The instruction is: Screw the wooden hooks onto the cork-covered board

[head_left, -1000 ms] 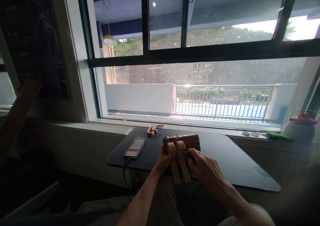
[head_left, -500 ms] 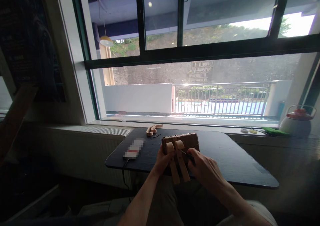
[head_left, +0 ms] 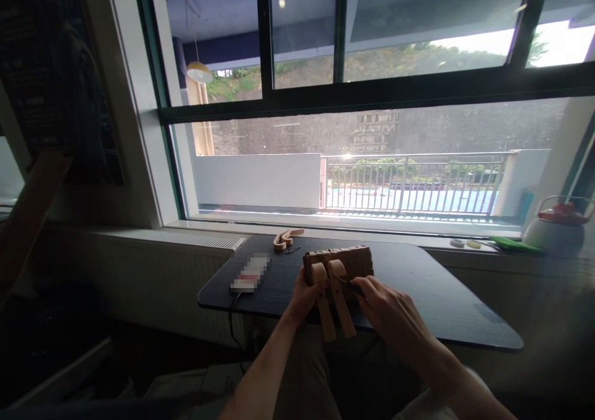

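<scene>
My left hand (head_left: 302,299) is closed around the left side of a brown, block-like piece (head_left: 359,259) with a rough top edge, held at the table's near edge. Two tan straps (head_left: 344,319) with curled-over tops lie across its front and hang below it. My left thumb presses on the left strap. My right hand (head_left: 388,308) pinches a thin dark tool (head_left: 349,284), whose tip meets the right strap just under its curl. The tool's handle is mostly hidden in my fingers, so its exact kind cannot be made out.
On the dark table (head_left: 432,302), curled tan strips (head_left: 282,239) and small dark bits (head_left: 292,250) lie near the window. A blurred flat device (head_left: 251,274) with a cable is at the left. A white jug (head_left: 558,228) with a red lid and a green item (head_left: 515,245) stand on the sill.
The view has shifted slightly. Both hands keep their holds on the brown piece and the tool, and the tool's tip stays at the right strap.
</scene>
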`<state>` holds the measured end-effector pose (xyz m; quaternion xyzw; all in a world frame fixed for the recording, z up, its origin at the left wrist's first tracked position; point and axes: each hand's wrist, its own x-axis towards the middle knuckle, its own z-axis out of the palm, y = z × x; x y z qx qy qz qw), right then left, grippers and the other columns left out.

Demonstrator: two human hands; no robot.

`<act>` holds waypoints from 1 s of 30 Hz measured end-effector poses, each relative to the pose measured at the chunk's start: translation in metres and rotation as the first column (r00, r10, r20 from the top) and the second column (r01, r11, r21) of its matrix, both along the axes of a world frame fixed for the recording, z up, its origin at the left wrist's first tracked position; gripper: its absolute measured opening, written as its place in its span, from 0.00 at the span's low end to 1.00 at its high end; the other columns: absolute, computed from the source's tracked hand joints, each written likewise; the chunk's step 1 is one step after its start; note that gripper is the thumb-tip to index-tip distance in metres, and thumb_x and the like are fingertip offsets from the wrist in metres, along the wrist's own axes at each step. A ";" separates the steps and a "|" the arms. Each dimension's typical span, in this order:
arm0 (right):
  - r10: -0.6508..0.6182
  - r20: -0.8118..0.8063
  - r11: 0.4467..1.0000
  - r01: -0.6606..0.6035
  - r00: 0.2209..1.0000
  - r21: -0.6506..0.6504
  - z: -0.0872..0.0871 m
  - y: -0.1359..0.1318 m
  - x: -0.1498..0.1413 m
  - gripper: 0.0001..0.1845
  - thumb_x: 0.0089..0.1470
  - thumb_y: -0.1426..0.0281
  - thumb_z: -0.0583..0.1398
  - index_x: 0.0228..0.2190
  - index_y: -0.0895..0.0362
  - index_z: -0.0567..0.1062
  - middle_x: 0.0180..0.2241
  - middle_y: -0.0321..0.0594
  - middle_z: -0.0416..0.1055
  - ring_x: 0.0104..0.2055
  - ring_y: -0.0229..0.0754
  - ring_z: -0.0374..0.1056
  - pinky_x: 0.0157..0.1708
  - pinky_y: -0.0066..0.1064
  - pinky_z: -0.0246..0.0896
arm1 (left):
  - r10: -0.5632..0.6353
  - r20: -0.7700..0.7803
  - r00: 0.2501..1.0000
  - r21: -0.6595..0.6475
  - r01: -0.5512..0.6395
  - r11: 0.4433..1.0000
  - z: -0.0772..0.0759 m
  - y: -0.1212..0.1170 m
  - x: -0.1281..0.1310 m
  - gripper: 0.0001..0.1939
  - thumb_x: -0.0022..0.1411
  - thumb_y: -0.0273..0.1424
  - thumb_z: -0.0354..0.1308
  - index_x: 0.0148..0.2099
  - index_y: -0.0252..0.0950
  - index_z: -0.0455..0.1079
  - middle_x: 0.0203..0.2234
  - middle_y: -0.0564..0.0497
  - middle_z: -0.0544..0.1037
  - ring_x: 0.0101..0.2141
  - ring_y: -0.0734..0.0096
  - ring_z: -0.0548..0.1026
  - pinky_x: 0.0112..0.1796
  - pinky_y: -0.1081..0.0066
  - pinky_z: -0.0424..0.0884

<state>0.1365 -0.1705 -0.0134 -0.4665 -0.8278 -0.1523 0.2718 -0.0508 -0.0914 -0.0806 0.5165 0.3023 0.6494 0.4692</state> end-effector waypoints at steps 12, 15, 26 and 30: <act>-0.065 0.025 0.995 0.063 0.998 0.076 0.002 0.001 0.002 0.07 0.58 0.72 0.50 0.38 0.56 0.66 0.31 0.37 0.70 0.29 0.41 0.68 0.26 0.31 0.54 | 0.022 -0.010 1.000 -0.020 -0.023 1.000 0.003 -0.002 -0.001 0.25 0.42 0.32 0.68 0.45 0.35 0.68 0.31 0.51 0.75 0.31 0.68 0.72 0.32 0.71 0.69; -0.049 0.021 0.996 0.047 0.999 0.071 0.002 0.000 0.002 0.07 0.58 0.73 0.50 0.39 0.55 0.65 0.32 0.37 0.70 0.30 0.40 0.68 0.26 0.30 0.54 | 0.026 -0.017 1.000 -0.021 -0.027 0.999 0.001 0.000 -0.001 0.25 0.42 0.32 0.68 0.44 0.34 0.67 0.31 0.51 0.75 0.31 0.68 0.72 0.32 0.72 0.69; 0.007 0.027 0.993 -0.010 1.000 0.117 -0.004 0.004 0.000 0.08 0.59 0.74 0.49 0.40 0.57 0.66 0.32 0.40 0.70 0.32 0.40 0.68 0.28 0.30 0.55 | 0.039 -0.029 0.999 -0.037 -0.040 0.999 -0.001 0.000 -0.001 0.27 0.42 0.32 0.68 0.46 0.35 0.66 0.30 0.52 0.75 0.30 0.68 0.72 0.31 0.72 0.69; 0.005 0.057 0.990 -0.013 0.998 0.142 -0.003 0.004 -0.003 0.08 0.59 0.73 0.50 0.38 0.56 0.67 0.30 0.38 0.70 0.30 0.40 0.68 0.28 0.30 0.54 | 0.040 -0.024 0.999 -0.041 -0.041 0.998 0.001 -0.002 0.000 0.26 0.41 0.33 0.68 0.44 0.35 0.67 0.30 0.52 0.76 0.30 0.68 0.73 0.30 0.72 0.69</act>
